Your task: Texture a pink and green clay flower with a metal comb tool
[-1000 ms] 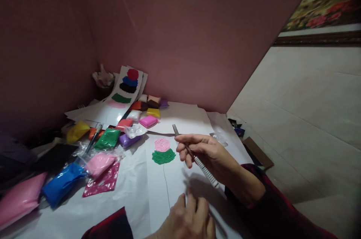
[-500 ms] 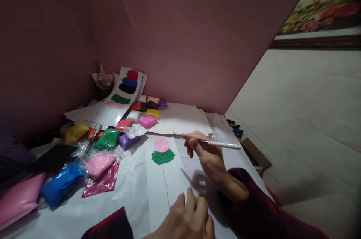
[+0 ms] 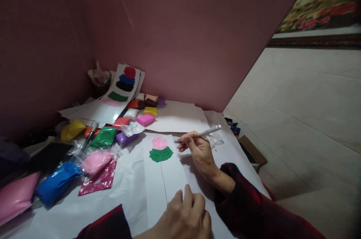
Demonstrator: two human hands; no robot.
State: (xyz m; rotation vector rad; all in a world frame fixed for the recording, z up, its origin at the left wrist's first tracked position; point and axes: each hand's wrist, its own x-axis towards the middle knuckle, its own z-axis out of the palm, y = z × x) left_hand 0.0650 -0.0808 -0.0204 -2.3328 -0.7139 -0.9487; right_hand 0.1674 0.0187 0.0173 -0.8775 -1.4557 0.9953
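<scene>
A white paper strip (image 3: pixel 155 190) lies lengthwise before me, with a ridged pink clay disc (image 3: pixel 159 142), a ridged green clay shape (image 3: pixel 160 154) under it, and a thin drawn line running down from the green. My left hand (image 3: pixel 184 212) rests on the strip's lower right part, fingers bent and slightly apart, holding nothing. My right hand (image 3: pixel 199 150) is closed round a slim white tool with a thin tip (image 3: pixel 210 130), raised just right of the pink disc. The tip points left and does not touch the clay.
To the left lie several soft clay packets, among them blue (image 3: pixel 59 182), green (image 3: pixel 104 137) and pink (image 3: pixel 97 162). Behind them leans a sheet with coloured clay shapes (image 3: pixel 125 86). A tiny yellow bit (image 3: pixel 215 149) and clear plastic (image 3: pixel 216 140) lie at right.
The tool has turned in my right hand: its white back end now points up and away instead of out to the right. My left hand stays on the strip.
</scene>
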